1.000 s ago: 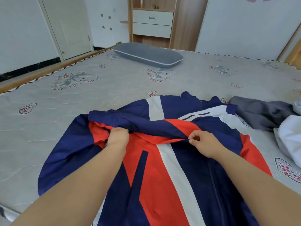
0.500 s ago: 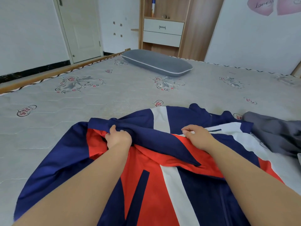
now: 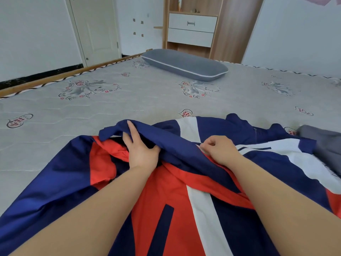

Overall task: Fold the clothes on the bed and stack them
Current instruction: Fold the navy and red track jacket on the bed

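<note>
Jacket (image 3: 166, 191) lies spread on the bed (image 3: 55, 111) under both my arms, its navy fold running from 10 to 4 o'clock. My left hand (image 3: 142, 152), fingers straight, presses that fold at its 10 o'clock end; my right hand (image 3: 219, 150), at 3 o'clock of it, pinches the fabric.

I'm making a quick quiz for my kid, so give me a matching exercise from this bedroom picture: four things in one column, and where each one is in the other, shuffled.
Things:
1. jacket
2. grey pillow
3. grey garment
4. white drawers

Places:
A. far end of the bed
B. in the wooden unit against the wall
C. under both hands, nearest the camera
D. right edge of the view, beside the jacket

Pairs: 1-C, 2-A, 3-D, 4-B
</note>
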